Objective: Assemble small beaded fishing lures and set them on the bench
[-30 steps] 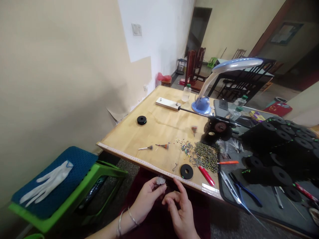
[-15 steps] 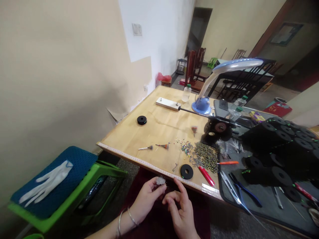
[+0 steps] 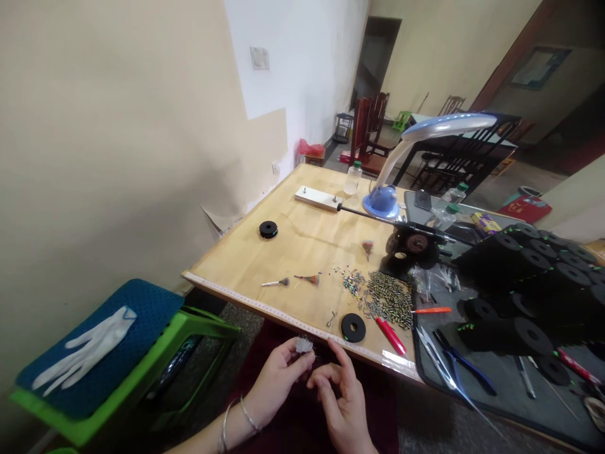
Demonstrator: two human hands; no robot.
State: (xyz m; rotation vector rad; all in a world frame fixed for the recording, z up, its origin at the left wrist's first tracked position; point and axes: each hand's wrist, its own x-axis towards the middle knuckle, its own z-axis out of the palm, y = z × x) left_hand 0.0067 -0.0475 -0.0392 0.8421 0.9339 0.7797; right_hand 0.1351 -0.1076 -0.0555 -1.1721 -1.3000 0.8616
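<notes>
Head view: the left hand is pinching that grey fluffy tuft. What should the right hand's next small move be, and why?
Probably bring the right hand in to steady the grey fluffy tuft: its fingers are parted and close beside the tuft without gripping it, so only the left hand holds it, just off the edge of the wooden table.

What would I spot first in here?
The big black spools at the right, on a gray tray, stand out most. Shiny beads spread across the middle of the wooden table. A blue lamp stands at its far side. Up front, the left hand pinches a fluffy tuft.
</notes>
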